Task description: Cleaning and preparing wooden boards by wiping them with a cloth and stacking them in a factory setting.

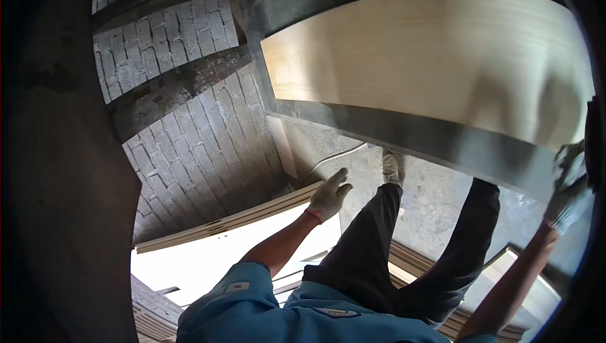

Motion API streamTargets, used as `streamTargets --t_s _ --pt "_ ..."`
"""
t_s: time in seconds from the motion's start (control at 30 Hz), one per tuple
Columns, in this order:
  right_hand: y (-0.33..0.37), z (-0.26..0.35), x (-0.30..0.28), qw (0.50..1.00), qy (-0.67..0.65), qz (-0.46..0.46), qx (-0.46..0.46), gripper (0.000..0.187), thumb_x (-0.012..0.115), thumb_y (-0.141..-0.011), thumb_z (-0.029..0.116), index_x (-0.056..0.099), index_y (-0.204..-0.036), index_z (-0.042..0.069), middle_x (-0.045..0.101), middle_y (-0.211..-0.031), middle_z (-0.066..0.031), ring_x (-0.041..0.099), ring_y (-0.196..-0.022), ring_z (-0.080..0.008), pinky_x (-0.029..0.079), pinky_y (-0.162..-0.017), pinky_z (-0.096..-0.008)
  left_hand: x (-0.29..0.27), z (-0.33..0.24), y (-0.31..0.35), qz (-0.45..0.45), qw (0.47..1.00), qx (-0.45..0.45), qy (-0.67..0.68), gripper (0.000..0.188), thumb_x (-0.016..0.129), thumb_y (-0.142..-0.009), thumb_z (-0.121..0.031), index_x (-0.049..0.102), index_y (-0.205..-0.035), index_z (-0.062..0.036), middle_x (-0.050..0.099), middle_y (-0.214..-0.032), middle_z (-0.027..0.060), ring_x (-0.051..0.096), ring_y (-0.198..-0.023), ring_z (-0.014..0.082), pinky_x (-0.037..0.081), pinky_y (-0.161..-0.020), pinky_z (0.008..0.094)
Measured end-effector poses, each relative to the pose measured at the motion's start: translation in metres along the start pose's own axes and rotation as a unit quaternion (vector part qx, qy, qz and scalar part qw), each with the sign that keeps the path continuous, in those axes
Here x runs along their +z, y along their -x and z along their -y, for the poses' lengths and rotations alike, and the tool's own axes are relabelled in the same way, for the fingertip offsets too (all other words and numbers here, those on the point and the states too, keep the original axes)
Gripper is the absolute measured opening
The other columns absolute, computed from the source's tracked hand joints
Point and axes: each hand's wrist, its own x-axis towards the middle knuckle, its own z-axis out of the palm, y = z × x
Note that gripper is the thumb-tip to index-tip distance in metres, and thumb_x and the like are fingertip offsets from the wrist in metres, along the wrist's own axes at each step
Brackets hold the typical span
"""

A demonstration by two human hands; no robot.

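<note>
A pale wooden board (416, 59) with a light grain lies on a dark flat table (404, 125). My left hand (327, 199), in a whitish knit glove with a red cuff, hangs in the air short of the table's near edge. Its fingers are apart and nothing is in them. My right hand (568, 182), gloved too, is at the board's right end, close to a dark upright part (592, 144) at the picture's rim. Shadow and blur there hide how its fingers lie and whether they grip the board.
Behind my left arm is a whitish brick wall (189, 147) crossed by dark beams (180, 90). Pale panels with ridged edges (233, 220) stand near my left arm. A thin cable (334, 156) runs over the concrete floor (435, 201) by my shoe (391, 167).
</note>
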Motion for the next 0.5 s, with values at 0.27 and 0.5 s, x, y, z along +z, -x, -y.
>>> streamTargets --t_s 0.27,0.5 --pt "0.141 -0.090 0.041 0.986 0.119 -0.018 0.116 0.052 0.054 -0.101 0.033 0.044 -0.145 0.008 0.059 -0.132 -0.0159 0.062 -0.115 -0.0225 0.051 -0.095 -0.0341 -0.035 0.196 -0.031 0.014 0.992 -0.106 0.059 0.051 0.060 -0.096 -0.029 0.050 -0.138 -0.0024 0.064 -0.124 0.0246 0.061 -0.118 0.0346 0.048 -0.100 0.0399" --pt "0.149 -0.102 0.149 0.874 0.483 -0.017 -0.060 0.049 0.059 -0.097 0.005 0.045 -0.143 0.012 0.063 -0.126 -0.0087 0.064 -0.107 -0.0203 0.051 -0.096 -0.0357 -0.132 0.233 -0.084 0.015 0.997 -0.082 0.001 0.050 0.058 -0.098 -0.024 0.048 -0.139 0.0024 0.066 -0.112 0.0160 0.063 -0.101 0.0228 0.050 -0.090 0.0330"
